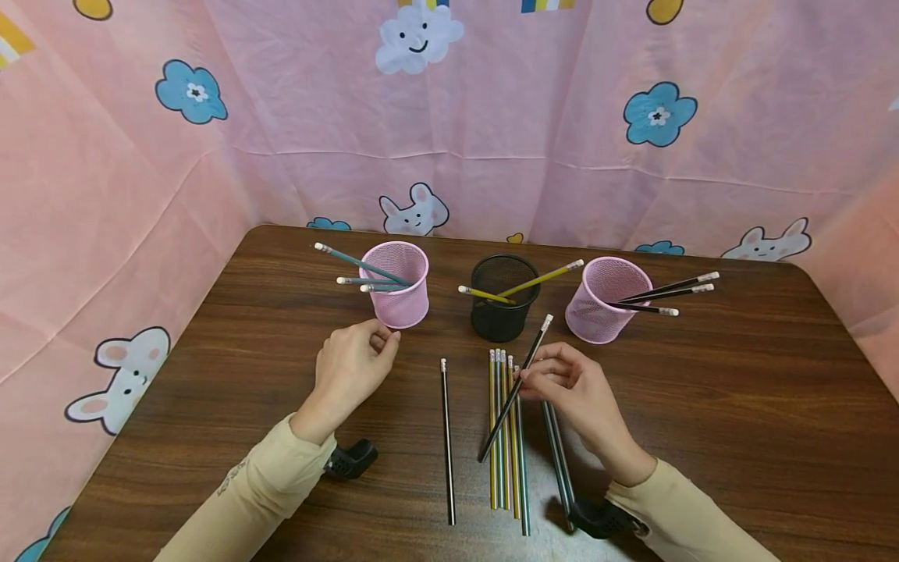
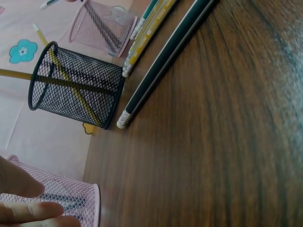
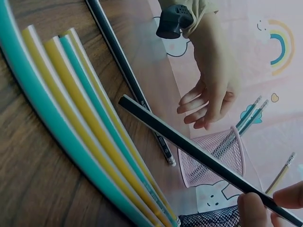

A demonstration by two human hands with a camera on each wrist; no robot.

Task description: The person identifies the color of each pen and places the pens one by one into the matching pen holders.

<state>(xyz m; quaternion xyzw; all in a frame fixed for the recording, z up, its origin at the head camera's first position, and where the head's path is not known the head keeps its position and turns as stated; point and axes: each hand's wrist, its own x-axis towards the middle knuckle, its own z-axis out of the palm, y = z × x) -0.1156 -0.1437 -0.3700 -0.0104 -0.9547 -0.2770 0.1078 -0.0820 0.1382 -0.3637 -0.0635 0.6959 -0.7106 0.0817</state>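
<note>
In the head view my right hand (image 1: 579, 394) pinches a black pencil (image 1: 516, 390) near its eraser end, tilted above a row of yellow and green pencils (image 1: 500, 437). The right wrist view shows thumb and fingertips on that same black pencil (image 3: 189, 149). My left hand (image 1: 354, 367) holds nothing, its fingers loosely bent just in front of the left pink mesh cup (image 1: 396, 304). Between the hands another black pencil (image 1: 447, 445) lies on the table. Green pencils (image 1: 558, 460) lie partly hidden beneath the right hand and wrist.
Three teal pencils (image 1: 365, 261) lean in the left pink cup. A black mesh cup (image 1: 502, 320) in the middle holds two yellow pencils (image 1: 544, 279). The right pink cup (image 1: 597, 316) holds three black pencils (image 1: 667, 293). A pink cloth (image 1: 520, 117) hangs behind the wooden table (image 1: 758, 390).
</note>
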